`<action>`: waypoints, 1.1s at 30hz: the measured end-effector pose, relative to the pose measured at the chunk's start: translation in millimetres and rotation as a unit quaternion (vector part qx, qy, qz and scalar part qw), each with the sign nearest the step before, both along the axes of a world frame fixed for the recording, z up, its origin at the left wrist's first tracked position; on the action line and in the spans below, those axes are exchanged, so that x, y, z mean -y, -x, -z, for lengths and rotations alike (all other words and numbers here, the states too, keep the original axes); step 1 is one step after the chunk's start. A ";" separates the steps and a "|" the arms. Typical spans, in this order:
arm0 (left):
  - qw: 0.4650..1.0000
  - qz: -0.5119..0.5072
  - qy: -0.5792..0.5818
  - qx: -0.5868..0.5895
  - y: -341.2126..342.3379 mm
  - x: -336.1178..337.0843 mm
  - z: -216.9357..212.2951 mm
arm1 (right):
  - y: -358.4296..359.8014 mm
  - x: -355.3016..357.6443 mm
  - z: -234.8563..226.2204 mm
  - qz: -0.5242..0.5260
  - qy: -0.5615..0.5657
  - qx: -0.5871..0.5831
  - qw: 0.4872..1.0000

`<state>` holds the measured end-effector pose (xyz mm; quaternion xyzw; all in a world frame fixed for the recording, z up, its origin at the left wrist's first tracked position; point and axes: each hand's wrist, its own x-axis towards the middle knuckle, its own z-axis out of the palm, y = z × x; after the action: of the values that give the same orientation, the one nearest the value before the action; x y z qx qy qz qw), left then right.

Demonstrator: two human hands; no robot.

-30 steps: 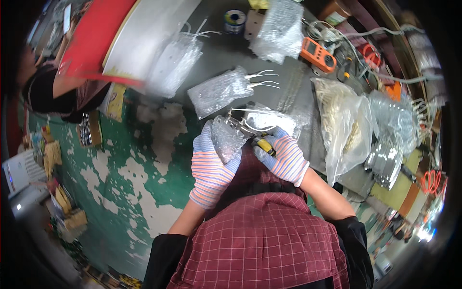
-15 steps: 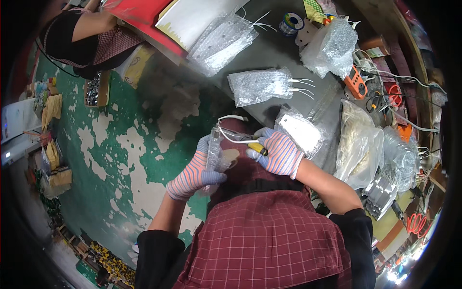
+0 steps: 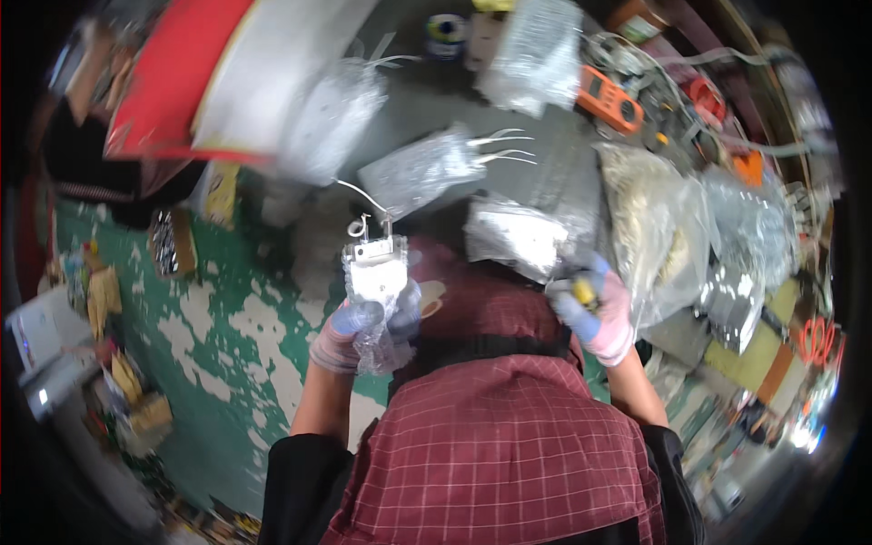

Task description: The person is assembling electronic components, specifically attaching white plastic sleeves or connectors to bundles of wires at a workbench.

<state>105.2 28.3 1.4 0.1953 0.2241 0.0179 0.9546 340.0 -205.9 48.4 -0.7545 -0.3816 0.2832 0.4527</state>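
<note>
Gloves cover both hands, which are held well apart over the lap of a person in a red checked shirt (image 3: pixel 495 454). The left hand (image 3: pixel 359 327), at about nine o'clock from the picture's centre, is closed around a small white part in a clear plastic bag (image 3: pixel 377 300); the white part stands upright at the top of the bag with thin white wires (image 3: pixel 363 195) curling off it toward twelve o'clock, and the crumpled lower end of the bag hangs below the fingers. The right hand (image 3: pixel 595 309), at about three o'clock, is clenched on a small yellow-handled tool (image 3: pixel 584 291), whose tip cannot be made out. Between the two hands, a little toward one o'clock, a silvery plastic packet (image 3: pixel 513 238) lies at the near edge of a grey workbench (image 3: pixel 554 177). Farther up the bench, at twelve o'clock, sits another clear bag of parts with white leads (image 3: pixel 422 168) sticking out to the right, and beyond it a blurred bag (image 3: pixel 531 54) and a small roll of tape (image 3: pixel 445 32). At one o'clock lies an orange handheld meter (image 3: pixel 610 98). At two to three o'clock large clear bags of pale material (image 3: pixel 654 227) are piled just beside the right hand. At eleven o'clock a red and white sheet (image 3: pixel 200 82) slopes across the bench corner. Below, at eight o'clock, the green floor (image 3: pixel 218 363) shows worn pale patches.
</note>
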 end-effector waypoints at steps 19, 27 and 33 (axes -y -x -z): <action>0.358 0.213 -0.908 -0.051 -158.4 82.4 4.4 | -70.7 270.5 89.0 0.542 0.253 0.341 0.725; 0.400 0.225 -0.888 -0.009 -167.7 80.6 6.4 | -11.5 53.0 59.5 0.225 0.000 0.060 0.972; 0.350 0.242 -0.905 -0.008 -166.9 72.5 8.7 | -14.7 54.6 67.4 0.183 0.069 -0.099 0.976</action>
<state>272.1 -44.2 -7.3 0.9866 0.0225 -0.0236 0.1597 354.7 -260.5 -19.0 -0.8091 -0.1694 0.2949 0.4792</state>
